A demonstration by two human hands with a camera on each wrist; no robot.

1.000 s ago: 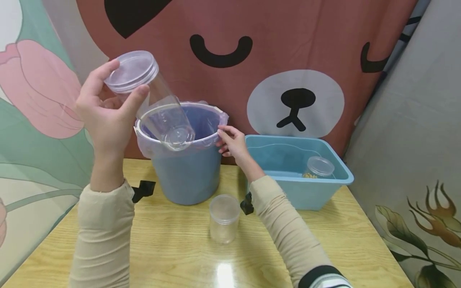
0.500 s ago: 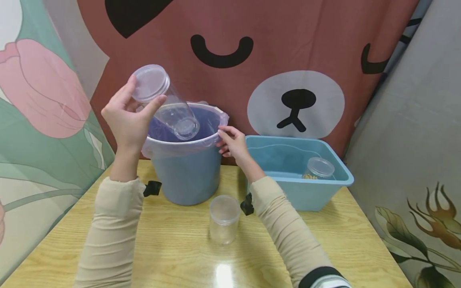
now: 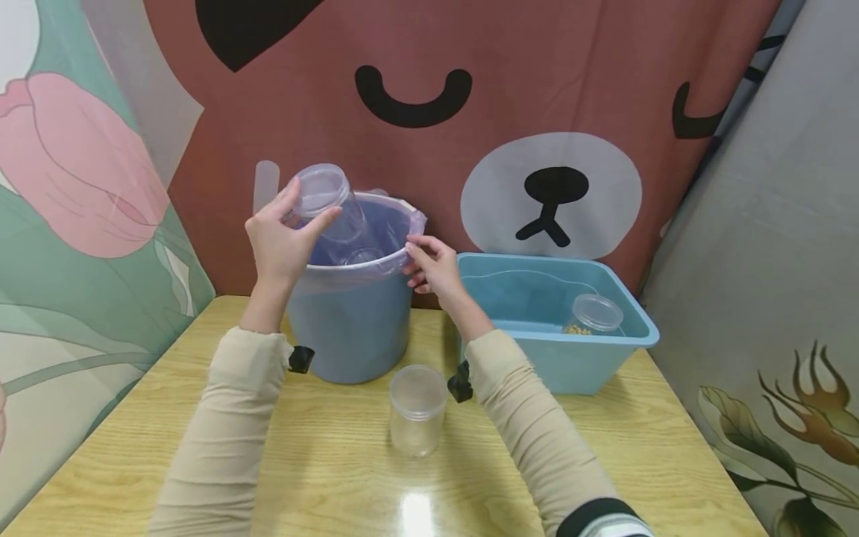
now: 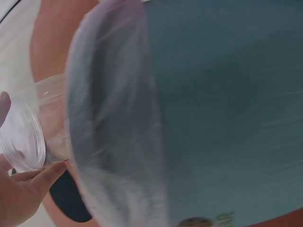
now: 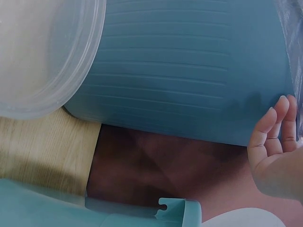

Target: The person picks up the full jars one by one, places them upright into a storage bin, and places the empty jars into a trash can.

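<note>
My left hand (image 3: 275,246) grips a clear plastic jar (image 3: 323,190) by its lidded end, fingers and thumb on either side of the lid. The jar tilts bottom-first into the mouth of a blue bucket (image 3: 349,328) lined with a thin plastic bag. In the left wrist view, the lid (image 4: 23,132) stays outside the rim while the bag covers part of the jar. My right hand (image 3: 436,268) pinches the bucket's bag-covered rim on the right side. A second lidded clear jar (image 3: 417,410) stands upright on the table before the bucket.
To the right sits a light blue rectangular tub (image 3: 537,362) holding a lidded jar (image 3: 596,313) with small yellowish pieces. Everything stands on a wooden table (image 3: 335,477). A printed bear curtain (image 3: 403,156) hangs close behind the bucket.
My left hand has moved right and down, taking the jar from above the bucket's left side into its mouth. The right hand has stayed at the rim.
</note>
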